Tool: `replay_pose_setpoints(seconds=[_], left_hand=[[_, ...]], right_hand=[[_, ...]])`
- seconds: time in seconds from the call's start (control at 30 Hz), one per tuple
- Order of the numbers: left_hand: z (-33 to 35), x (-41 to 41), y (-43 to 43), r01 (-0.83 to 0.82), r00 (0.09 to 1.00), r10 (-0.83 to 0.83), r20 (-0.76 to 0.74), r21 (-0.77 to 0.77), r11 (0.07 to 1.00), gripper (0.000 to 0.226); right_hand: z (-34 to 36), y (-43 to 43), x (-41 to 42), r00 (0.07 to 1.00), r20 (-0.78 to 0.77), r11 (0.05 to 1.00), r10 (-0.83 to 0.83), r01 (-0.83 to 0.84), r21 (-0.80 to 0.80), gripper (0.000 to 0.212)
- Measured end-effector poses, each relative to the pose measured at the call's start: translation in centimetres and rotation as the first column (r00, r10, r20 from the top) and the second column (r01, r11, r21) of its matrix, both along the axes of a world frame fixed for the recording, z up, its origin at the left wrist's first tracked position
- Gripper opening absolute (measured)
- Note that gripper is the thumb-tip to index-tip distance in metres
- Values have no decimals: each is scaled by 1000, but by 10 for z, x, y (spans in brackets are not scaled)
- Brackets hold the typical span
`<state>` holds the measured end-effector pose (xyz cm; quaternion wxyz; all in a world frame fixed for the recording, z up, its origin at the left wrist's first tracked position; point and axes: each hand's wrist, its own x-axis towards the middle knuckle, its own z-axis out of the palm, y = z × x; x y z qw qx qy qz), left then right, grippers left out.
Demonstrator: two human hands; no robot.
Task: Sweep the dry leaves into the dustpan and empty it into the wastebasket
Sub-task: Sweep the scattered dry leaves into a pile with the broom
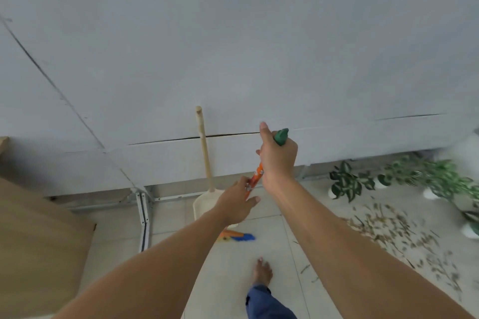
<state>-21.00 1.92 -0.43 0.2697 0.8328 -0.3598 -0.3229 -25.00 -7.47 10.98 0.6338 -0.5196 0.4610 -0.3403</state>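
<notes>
A broom [255, 177] with an orange patterned handle and a green cap stands nearly upright in front of me. My right hand [278, 154] grips it just under the cap. My left hand [239, 202] holds the handle lower down. Its blue and orange head [239, 236] rests on the tiled floor. Behind the broom a cream dustpan [206, 206] with a long pale handle leans against the grey wall. Dry leaves [394, 235] lie scattered over the tiles at the right. No wastebasket is in view.
Green potted plants [347, 181] in white pots line the wall base at the right. A brown cardboard panel [39, 241] stands at the left. A metal rail [143, 217] runs along the floor near the wall. My bare foot [263, 272] is on the tiles below.
</notes>
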Motion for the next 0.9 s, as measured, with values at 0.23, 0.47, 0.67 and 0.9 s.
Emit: replay_pose_setpoints(seconds=[0.23, 0.47, 0.67, 0.9], left_hand=[[22, -81, -7, 132, 986, -123, 109, -73, 989, 15], [21, -158, -22, 377, 876, -366, 314, 27, 926, 21], [11, -249, -45, 447, 854, -453, 255, 85, 891, 24], [11, -366, -75, 309, 951, -310, -7, -49, 950, 50]], right_hand=[[17, 21, -100, 965, 170, 975, -198, 176, 138, 51], [16, 3, -220, 934, 337, 985, -119, 70, 157, 59], [4, -25, -333, 879, 464, 978, -112, 16, 207, 55], [-4, -57, -442, 867, 489, 985, -99, 17, 170, 52]])
